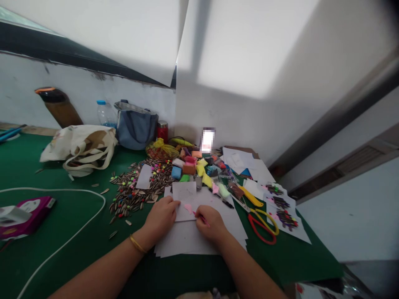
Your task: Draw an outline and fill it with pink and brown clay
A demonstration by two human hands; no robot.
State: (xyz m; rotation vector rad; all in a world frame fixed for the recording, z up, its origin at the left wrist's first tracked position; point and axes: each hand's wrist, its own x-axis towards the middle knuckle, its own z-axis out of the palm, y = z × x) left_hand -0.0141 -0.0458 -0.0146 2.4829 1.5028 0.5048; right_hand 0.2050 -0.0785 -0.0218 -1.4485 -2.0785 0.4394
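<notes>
A small white sheet of paper (184, 192) lies on a stack of larger white sheets (183, 241). A flattened pink piece, looking like modelling clay (188, 208), sits on the small sheet. My left hand (160, 216) holds the sheet by its left edge, its thumb on the paper and its fingers bent. In my right hand (211, 222) is a thin pink stick-like tool (204, 221), its tip close to the clay's right side. Whether the tip touches the clay is too small to tell.
Sunflower seeds (134, 199) mixed with coloured beads spread at left. Coloured clay blocks (188, 169) lie behind the paper. Scissors (263, 226), a yellow-handled cutter (251, 196) and decorated sheets (285, 216) lie right. Bags (137, 126), a phone (208, 139) and a cable (77, 232) surround these.
</notes>
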